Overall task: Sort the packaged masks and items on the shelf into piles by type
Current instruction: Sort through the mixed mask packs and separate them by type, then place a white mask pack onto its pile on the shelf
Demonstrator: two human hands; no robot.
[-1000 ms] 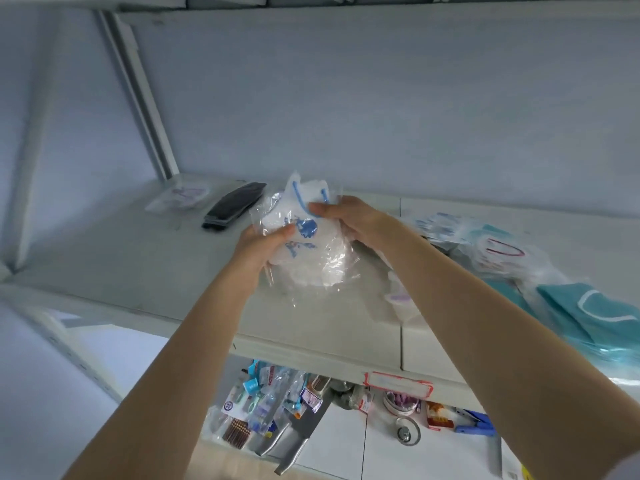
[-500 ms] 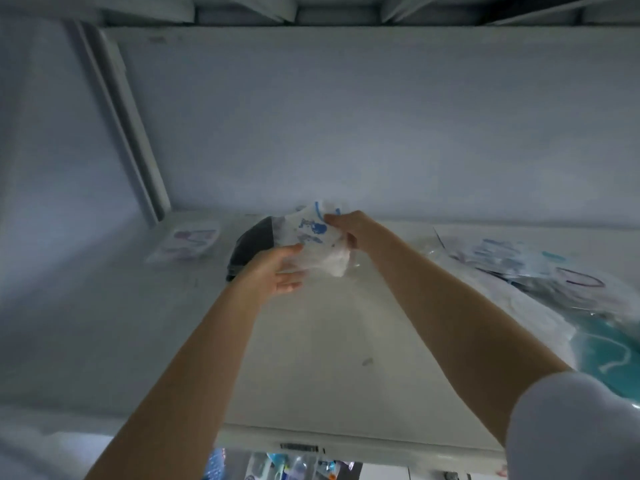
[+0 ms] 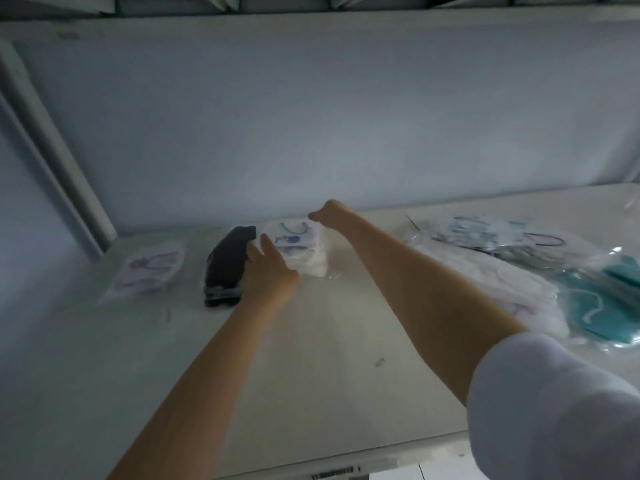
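Note:
A clear packet of white masks with blue print (image 3: 301, 247) lies on the white shelf (image 3: 329, 382), touching a black mask pack (image 3: 227, 265) on its left. My left hand (image 3: 270, 271) grips the packet's near left side, thumb on top. My right hand (image 3: 329, 213) is closed on the packet's far right edge. Further left lies a packet with purple print (image 3: 149, 268). On the right sits an unsorted heap: white masks (image 3: 485, 282), teal masks (image 3: 595, 306) and clear packets with blue and dark loops (image 3: 502, 240).
The shelf's back wall (image 3: 346, 116) rises just behind the packs. A slanted metal upright (image 3: 52, 150) stands at the far left. Another shelf's underside (image 3: 311, 1) runs overhead. The shelf's front edge (image 3: 346, 465) is at the bottom.
Both hands have carried the white packet with blue print forward and down until it rests on the shelf beside the black pack. My head has moved closer and higher.

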